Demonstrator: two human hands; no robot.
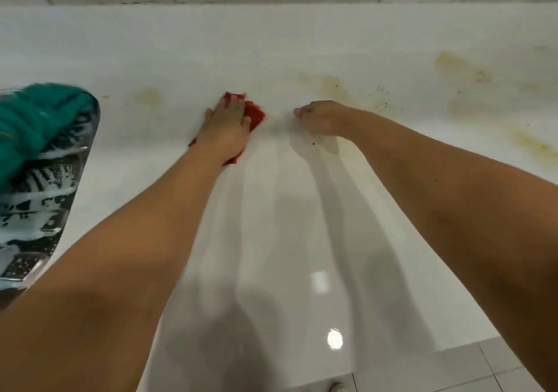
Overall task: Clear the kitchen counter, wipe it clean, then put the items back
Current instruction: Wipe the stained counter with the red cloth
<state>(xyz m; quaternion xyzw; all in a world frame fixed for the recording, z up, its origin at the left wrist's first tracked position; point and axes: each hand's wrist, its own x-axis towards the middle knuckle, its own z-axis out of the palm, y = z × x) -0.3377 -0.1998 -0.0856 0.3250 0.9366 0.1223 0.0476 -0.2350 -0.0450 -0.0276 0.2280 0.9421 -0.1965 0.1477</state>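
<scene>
Plainly this is the wiping stage: the white bench carries no items in view, and the left hand lies flat on a red cloth, fingers fairly straight and pressing down rather than curling round it, so its grip is open and the cloth is held only by pressure against the surface. The cloth sits about mid-bench, its long axis running from near-left to far-right, with corners showing beyond the fingertips and beside the wrist. The right hand rests on the bench just to the right of the cloth, apart from it, fingers curled under with nothing visible in its grip. What the next stroke turns on is direction: the nearest yellow-brown stain and its dark specks lie beyond and to the right of the cloth, just behind the right hand, and larger stains spread further right. So the cloth probably has to travel right and away from the body, and the right hand, though nearer the dirt, stands in that path without a cloth. A fainter patch lies to the cloth's left, towards the sudsy sink holding a teal cloth.
</scene>
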